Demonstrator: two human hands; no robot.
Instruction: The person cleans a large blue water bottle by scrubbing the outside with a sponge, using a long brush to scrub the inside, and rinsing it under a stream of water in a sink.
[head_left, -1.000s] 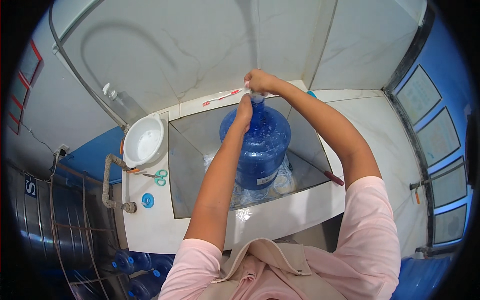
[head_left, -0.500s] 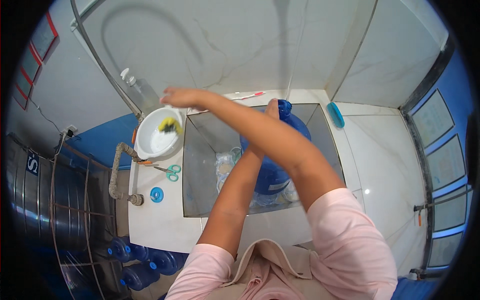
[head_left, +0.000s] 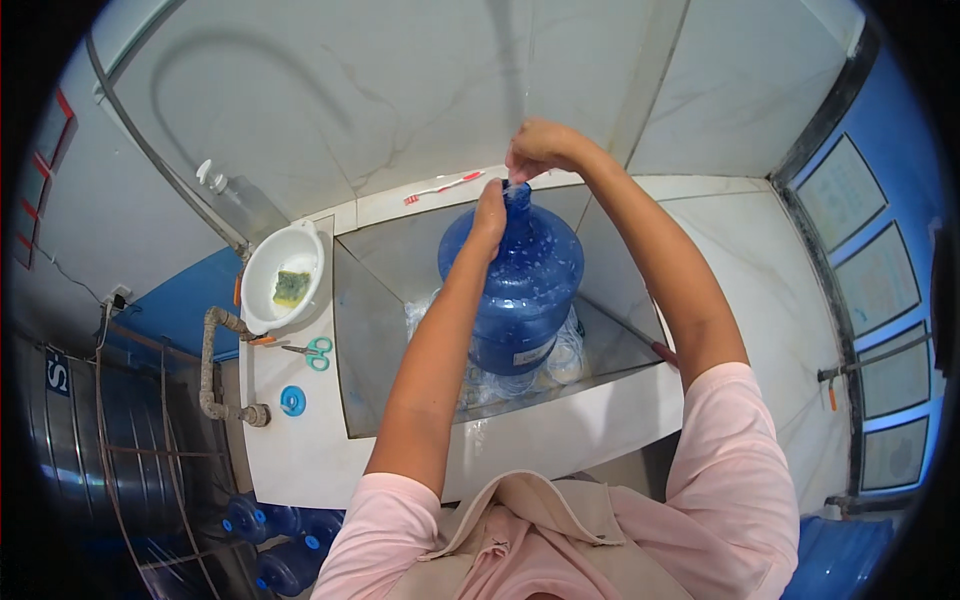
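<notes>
A big blue water jug [head_left: 515,300], wet with drops, stands upright in the grey sunken sink [head_left: 385,260]. My left hand [head_left: 490,212] grips the left side of its neck. Over the jug's mouth, my right hand [head_left: 540,150] bends down with its fingers drawn together; a clear, watery blur shows under the fingertips, and I cannot make out what they hold, if anything. A yellow-green sponge [head_left: 291,288] lies in the white bowl [head_left: 255,280] to the left. Clear crumpled plastic-like material [head_left: 567,358] lies around the jug's base.
Along the sink's back ledge lies a red-and-white toothbrush [head_left: 445,188]. Left of the sink are a pump bottle [head_left: 245,205], green-handled scissors [head_left: 316,353], a blue ring [head_left: 292,400] and a pipe [head_left: 210,365]. A dark-handled rod [head_left: 640,335] leans at the sink's right. More jugs [head_left: 285,565] lie below left.
My right hand has moved from beside the white bowl to over the jug's mouth. The sponge, blurred before, now lies still in the bowl. My left hand stays at the jug's neck.
</notes>
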